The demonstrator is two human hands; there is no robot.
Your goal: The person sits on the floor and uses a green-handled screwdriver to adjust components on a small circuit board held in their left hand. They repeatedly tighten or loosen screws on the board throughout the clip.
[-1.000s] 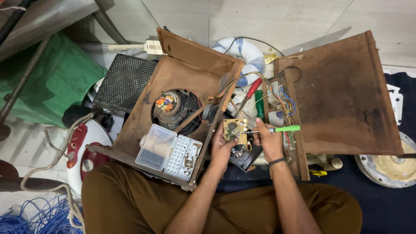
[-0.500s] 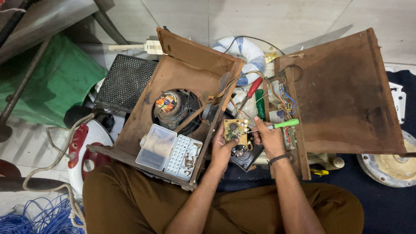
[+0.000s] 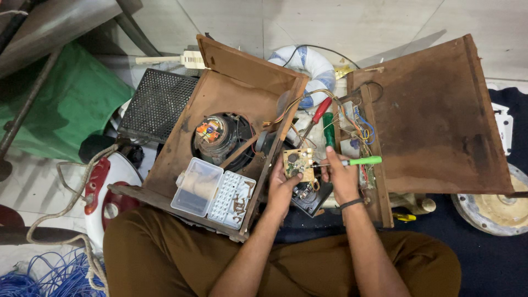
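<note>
left hand [image 3: 281, 186]: holds small circuit board [image 3: 297, 163] by its lower edge, fingers shut on it
right hand [image 3: 340, 179]: grips green screwdriver [image 3: 352, 161], tip lies on the board
board spot: btwn 2 brown wood boxes, over the person's lap
left box [image 3: 231, 104]: round speaker [image 3: 215, 135] inside, clear plastic parts case [image 3: 213, 193] w/ small bits on its edge
near: red screwdriver [image 3: 320, 112] & dark green one [image 3: 328, 127] just above board
</note>
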